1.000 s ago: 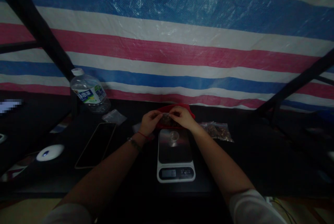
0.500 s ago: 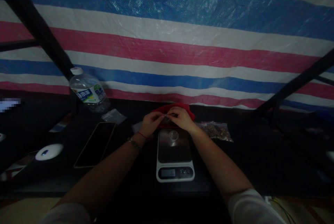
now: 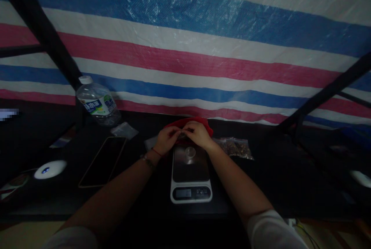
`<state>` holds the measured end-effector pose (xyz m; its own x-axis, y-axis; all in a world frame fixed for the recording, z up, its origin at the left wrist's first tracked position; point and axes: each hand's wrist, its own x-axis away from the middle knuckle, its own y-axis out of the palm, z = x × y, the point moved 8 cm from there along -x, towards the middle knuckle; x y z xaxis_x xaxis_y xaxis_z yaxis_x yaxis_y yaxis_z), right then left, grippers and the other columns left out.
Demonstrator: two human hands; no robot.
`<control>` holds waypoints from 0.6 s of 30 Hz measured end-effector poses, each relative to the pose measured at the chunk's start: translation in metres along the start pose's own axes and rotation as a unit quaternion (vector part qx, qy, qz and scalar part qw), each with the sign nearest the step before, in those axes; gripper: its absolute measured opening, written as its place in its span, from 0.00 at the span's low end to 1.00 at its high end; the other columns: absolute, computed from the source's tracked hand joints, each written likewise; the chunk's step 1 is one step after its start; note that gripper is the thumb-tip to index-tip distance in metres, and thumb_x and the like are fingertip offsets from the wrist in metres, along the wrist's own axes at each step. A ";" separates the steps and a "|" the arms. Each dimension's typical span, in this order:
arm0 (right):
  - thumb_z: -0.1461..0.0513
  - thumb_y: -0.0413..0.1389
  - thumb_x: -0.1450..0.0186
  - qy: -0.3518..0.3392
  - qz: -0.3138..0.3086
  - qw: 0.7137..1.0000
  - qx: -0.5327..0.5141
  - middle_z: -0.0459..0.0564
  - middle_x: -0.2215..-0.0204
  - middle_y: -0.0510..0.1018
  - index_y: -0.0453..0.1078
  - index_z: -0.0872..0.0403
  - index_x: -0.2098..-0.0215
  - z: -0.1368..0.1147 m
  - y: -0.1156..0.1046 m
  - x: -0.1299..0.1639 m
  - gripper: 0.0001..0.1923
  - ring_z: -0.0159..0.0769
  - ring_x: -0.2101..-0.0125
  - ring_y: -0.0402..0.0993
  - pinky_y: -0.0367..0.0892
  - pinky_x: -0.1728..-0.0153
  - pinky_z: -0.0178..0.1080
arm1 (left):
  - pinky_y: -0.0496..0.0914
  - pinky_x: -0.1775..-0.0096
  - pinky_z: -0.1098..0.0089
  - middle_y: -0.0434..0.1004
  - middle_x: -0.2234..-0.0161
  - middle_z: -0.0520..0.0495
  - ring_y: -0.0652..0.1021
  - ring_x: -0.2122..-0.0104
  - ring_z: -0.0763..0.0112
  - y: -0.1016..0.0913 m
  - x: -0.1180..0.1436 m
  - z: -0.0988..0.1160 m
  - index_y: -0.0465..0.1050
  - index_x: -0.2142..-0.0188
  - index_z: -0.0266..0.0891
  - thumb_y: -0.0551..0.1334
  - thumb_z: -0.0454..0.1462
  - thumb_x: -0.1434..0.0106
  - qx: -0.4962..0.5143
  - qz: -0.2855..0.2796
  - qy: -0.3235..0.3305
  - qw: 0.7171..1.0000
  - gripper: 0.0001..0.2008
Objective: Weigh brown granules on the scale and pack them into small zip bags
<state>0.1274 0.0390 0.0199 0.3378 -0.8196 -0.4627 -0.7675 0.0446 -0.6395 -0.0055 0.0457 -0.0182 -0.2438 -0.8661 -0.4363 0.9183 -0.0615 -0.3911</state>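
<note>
Both hands meet behind the scale, fingertips pinched together. Between them is a small zip bag (image 3: 182, 135), mostly hidden by the fingers. My left hand (image 3: 167, 139) is closed on its left edge, and my right hand (image 3: 198, 134) is closed on its right edge. Under and behind the hands lies a red bag or cloth (image 3: 209, 127). In front stands a white kitchen scale (image 3: 191, 184) with a metal plate and a lit display. A small clear round cup (image 3: 190, 152) rests on that plate.
Filled zip bags (image 3: 239, 149) lie to the right of the hands. Clear empty bags (image 3: 124, 130) and a phone (image 3: 102, 162) are on the left, with a white mouse (image 3: 50, 169) farther out. A large plastic bottle (image 3: 99, 102) stands before the striped sheet (image 3: 185, 63).
The view has shifted slightly, moving the table items a little left in the picture. Both hands still pinch the zip bag, closer together and covering more of it.
</note>
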 end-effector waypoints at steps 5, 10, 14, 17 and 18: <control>0.65 0.60 0.40 0.022 0.041 0.998 0.032 0.49 0.71 0.79 0.77 0.53 0.72 -0.002 -0.016 -0.002 0.03 0.35 0.68 0.74 0.66 0.64 0.37 | 0.73 0.60 0.67 0.80 0.69 0.46 0.78 0.67 0.67 -0.008 -0.003 -0.007 0.77 0.69 0.38 0.61 0.42 0.41 0.067 0.061 -0.032 0.995 0.10; 0.65 0.58 0.40 0.057 0.069 0.996 0.015 0.49 0.71 0.79 0.77 0.53 0.72 -0.012 -0.037 0.014 0.05 0.36 0.68 0.74 0.66 0.64 0.38 | 0.74 0.61 0.66 0.80 0.70 0.46 0.79 0.68 0.67 -0.010 0.000 0.003 0.77 0.70 0.37 0.63 0.42 0.43 0.116 0.066 -0.043 0.990 0.09; 0.57 0.63 0.45 0.142 0.179 0.973 -0.040 0.47 0.78 0.76 0.73 0.54 0.80 -0.005 -0.080 0.065 0.10 0.35 0.75 0.71 0.66 0.70 0.37 | 0.73 0.58 0.65 0.81 0.67 0.44 0.79 0.65 0.66 -0.003 0.005 0.041 0.77 0.69 0.39 0.63 0.40 0.42 0.093 -0.026 0.015 0.995 0.08; 0.54 0.62 0.44 0.202 0.314 0.920 -0.121 0.48 0.75 0.77 0.73 0.54 0.73 0.011 -0.128 0.127 0.11 0.35 0.73 0.73 0.67 0.70 0.37 | 0.73 0.58 0.66 0.80 0.66 0.45 0.78 0.65 0.66 -0.019 0.003 0.058 0.77 0.69 0.39 0.62 0.42 0.41 0.078 -0.002 0.043 0.996 0.09; 0.52 0.61 0.43 0.217 0.357 0.896 -0.152 0.47 0.75 0.77 0.73 0.54 0.71 0.017 -0.143 0.150 0.13 0.35 0.74 0.73 0.68 0.71 0.37 | 0.73 0.59 0.67 0.80 0.67 0.45 0.78 0.65 0.67 -0.027 0.000 0.060 0.76 0.69 0.38 0.61 0.43 0.41 0.077 0.015 0.042 0.996 0.10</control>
<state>0.2975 -0.0805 0.0315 -0.4909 -0.7922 -0.3625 -0.8389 0.5421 -0.0487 -0.0117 0.0177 0.0414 -0.2343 -0.8241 -0.5156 0.9610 -0.1163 -0.2509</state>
